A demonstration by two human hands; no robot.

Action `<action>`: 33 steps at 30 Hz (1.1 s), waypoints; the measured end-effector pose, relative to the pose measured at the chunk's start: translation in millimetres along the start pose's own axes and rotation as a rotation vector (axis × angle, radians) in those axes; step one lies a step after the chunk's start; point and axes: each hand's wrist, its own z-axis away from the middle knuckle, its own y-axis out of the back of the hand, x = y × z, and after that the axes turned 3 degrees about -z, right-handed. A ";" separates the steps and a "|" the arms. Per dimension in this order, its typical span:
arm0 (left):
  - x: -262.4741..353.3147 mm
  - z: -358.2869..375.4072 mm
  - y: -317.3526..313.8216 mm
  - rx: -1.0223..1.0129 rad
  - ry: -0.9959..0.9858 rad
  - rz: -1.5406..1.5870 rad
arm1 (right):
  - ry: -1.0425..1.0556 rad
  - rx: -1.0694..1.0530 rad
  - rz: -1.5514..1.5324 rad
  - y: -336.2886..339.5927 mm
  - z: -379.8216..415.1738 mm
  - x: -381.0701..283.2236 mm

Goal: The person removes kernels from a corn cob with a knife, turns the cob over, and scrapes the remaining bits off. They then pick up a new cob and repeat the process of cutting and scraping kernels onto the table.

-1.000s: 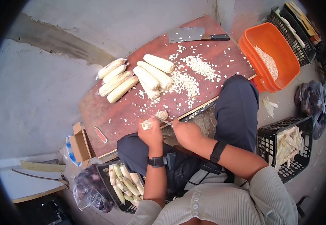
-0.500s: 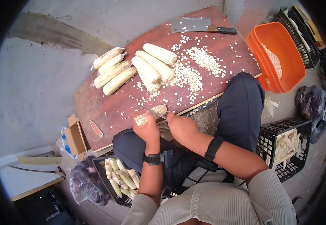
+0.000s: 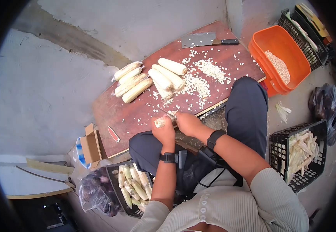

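We see a short, pale piece of corn cob (image 3: 160,122) at the near edge of the long reddish-brown wooden board (image 3: 113,112). The left hand (image 3: 164,132) is closed around this cob piece and holds it just over the board's edge. The right hand (image 3: 187,123) is closed around the handle of a thin small knife (image 3: 161,110). The blade points away from us, up and to the left, and it sits right by the cob piece. The two hands are almost touching.

Lots of loose white corn kernels (image 3: 199,83) lie spread over the board, thickest in the middle. Past them we see three fat peeled white corn cobs (image 3: 168,75) lying side by side. Next to those, further left, are four corn cobs wrapped in clear plastic (image 3: 131,81). At the far end of the board lies a big flat steel cleaver with a dark handle (image 3: 206,40).

To the right of the board is a bright orange plastic tub (image 3: 291,50) with some white kernels inside. On the floor at the right stands a black plastic crate of bare stripped cobs (image 3: 299,152). Near our left knee there is another black crate full of corn cobs (image 3: 133,185), and a small brown cardboard box (image 3: 91,146) sits close by.
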 end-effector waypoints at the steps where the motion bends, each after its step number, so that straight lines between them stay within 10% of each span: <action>1: 3.8 1.0 1.1 -0.001 -0.007 -0.009 | 0.040 0.034 -0.049 0.0 1.8 4.3; 4: -7.5 1.4 -0.8 -0.006 0.004 0.031 | 0.179 0.066 -0.180 -9.7 -6.4 19.8; 7: -15.2 -2.4 0.4 0.033 0.057 0.093 | -0.310 -0.183 -0.594 20.5 4.1 -6.3; 10: -20.9 -6.8 4.0 0.049 0.142 0.038 | -0.299 -0.031 -0.554 24.7 6.6 1.5; 14: -26.8 -7.9 4.8 0.088 0.139 -0.041 | 0.059 0.258 0.086 20.5 22.3 11.7; 33: -14.7 -10.6 2.5 0.095 0.160 0.003 | 0.068 0.166 0.431 5.9 65.0 -9.6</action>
